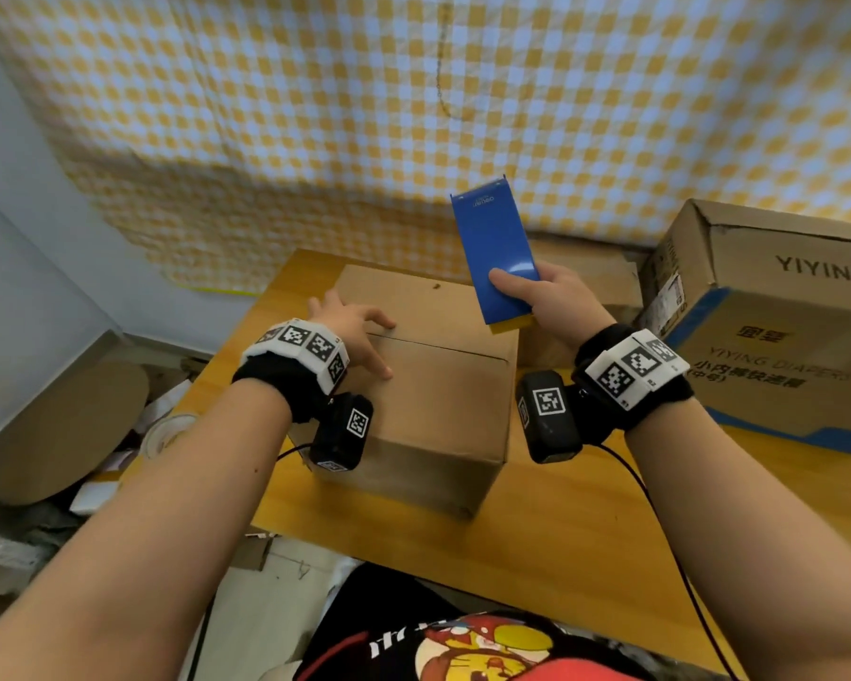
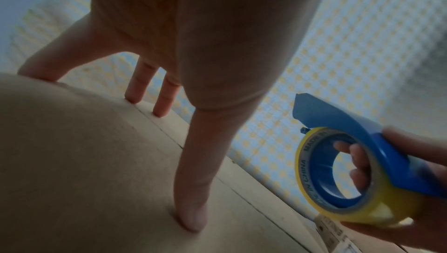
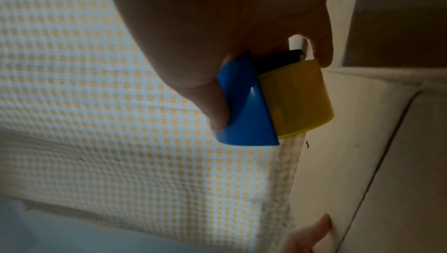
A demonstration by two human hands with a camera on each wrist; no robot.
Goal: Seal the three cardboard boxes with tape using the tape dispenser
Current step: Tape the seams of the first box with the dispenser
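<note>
A plain cardboard box stands in the middle of the wooden table, flaps closed with the seam running across its top. My left hand rests spread on the box's top left, straight fingertips pressing both sides of the seam. My right hand grips a blue tape dispenser with a yellow tape roll, held in the air above the box's right edge, thumb on the blue cover. Fingers curl through the roll's core.
A large printed cardboard box stands at the table's right. A flatter box lies behind my right hand. A yellow checked cloth hangs behind. Cardboard scraps and a tape roll lie on the floor to the left.
</note>
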